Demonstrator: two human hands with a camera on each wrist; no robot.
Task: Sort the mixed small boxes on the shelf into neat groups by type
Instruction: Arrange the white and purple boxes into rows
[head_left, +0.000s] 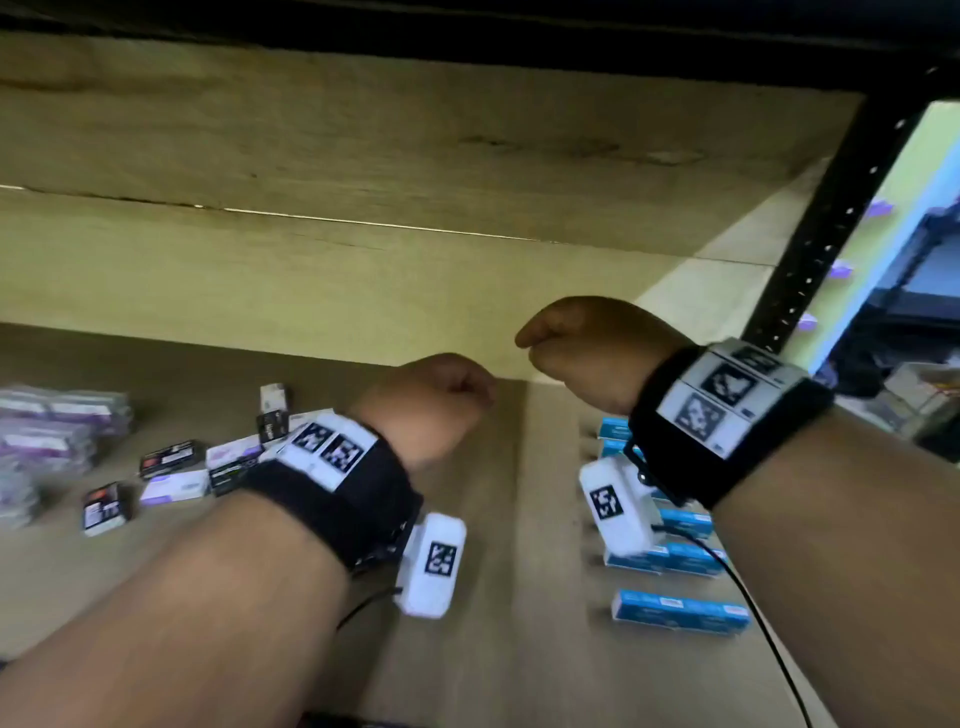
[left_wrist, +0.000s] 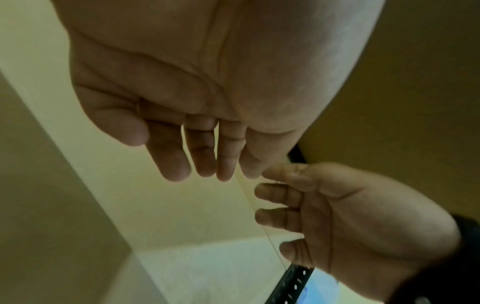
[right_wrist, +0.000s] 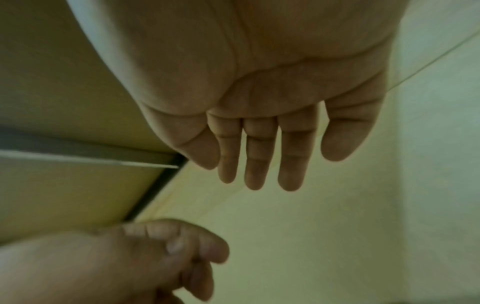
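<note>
Right, blue boxes (head_left: 680, 610) flat, long axes left-right; hands empty.

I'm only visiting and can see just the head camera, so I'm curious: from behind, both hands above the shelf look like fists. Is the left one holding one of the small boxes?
Observer: No. The left wrist view looks straight at the palm of the left hand, and its fingers hang loosely extended with nothing in them.
Operator: And the right hand, has it picked anything up?
Observer: It is empty too. In the right wrist view the right hand shows a bare palm, with the fingers straight and side by side and no box between them.
</note>
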